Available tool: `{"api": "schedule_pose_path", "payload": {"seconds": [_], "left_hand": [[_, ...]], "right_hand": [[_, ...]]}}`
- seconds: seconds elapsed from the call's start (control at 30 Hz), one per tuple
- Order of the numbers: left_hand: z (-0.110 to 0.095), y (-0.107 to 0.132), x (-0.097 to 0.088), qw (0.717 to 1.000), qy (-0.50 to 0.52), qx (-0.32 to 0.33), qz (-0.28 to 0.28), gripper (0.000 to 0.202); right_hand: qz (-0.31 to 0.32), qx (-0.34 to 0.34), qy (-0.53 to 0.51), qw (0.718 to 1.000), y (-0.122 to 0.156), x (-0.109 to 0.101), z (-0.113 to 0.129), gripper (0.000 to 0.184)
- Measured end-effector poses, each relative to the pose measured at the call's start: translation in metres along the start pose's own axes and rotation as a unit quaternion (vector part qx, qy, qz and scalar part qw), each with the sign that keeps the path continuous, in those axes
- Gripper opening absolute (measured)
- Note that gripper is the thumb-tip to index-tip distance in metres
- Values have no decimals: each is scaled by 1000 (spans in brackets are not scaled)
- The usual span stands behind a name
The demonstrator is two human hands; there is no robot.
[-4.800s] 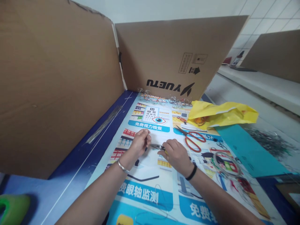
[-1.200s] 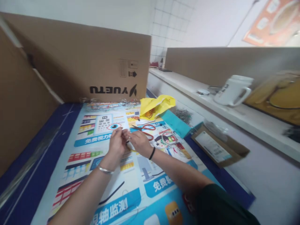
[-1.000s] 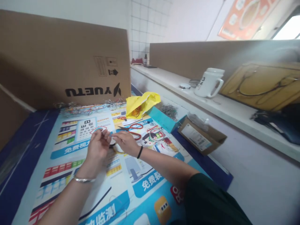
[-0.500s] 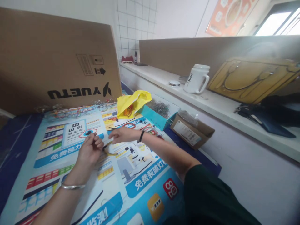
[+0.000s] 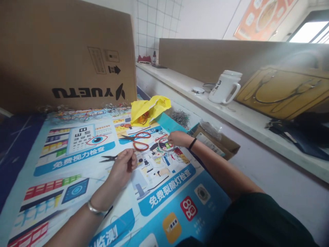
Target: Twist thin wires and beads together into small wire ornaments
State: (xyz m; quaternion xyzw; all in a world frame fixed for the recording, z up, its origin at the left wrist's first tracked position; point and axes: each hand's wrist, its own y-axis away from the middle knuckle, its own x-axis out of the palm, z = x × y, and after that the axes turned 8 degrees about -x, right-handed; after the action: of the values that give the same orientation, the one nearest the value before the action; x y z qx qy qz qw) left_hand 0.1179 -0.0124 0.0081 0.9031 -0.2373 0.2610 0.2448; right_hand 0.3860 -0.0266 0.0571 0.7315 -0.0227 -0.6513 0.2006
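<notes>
My left hand (image 5: 123, 167) is closed around small pliers (image 5: 108, 158), whose dark jaws stick out to the left just above the printed poster mat (image 5: 77, 161). My right hand (image 5: 178, 138) is stretched out to the right. Its fingers are curled down onto the far edge of a clear ring of coiled wire (image 5: 166, 146) that lies on the mat. Red-handled scissors (image 5: 138, 141) lie between the two hands, nearer the far side.
A crumpled yellow bag (image 5: 150, 107) and a teal tray with metal bits (image 5: 180, 118) sit behind the scissors. A small cardboard box (image 5: 221, 144) lies right of my right hand. A tall cardboard wall (image 5: 72, 58) closes the back. A white mug (image 5: 224, 91) stands on the ledge.
The hands have parted. My right hand moved right from the pliers to the wire ring. My left hand now holds the pliers alone, and the view has swung slightly left.
</notes>
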Motion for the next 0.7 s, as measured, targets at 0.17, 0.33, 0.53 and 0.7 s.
{"api": "schedule_pose_path", "payload": {"seconds": [0.17,0.33,0.53,0.7], "left_hand": [[0,0,0,1000,-6,1,-2,26],[2,-1,-2,1000,-11,8,8,25],[3,-3,-4,1000,-13,11,9,23],[4,-4,-5,1000,-8,14,1,24]], "right_hand": [[35,37,53,997,1,-1,9,24],[64,56,82,993,-1,-1,17,20],[78,70,104,989,-4,-7,27,19],[88,64,111,988,-6,-8,31,20]]}}
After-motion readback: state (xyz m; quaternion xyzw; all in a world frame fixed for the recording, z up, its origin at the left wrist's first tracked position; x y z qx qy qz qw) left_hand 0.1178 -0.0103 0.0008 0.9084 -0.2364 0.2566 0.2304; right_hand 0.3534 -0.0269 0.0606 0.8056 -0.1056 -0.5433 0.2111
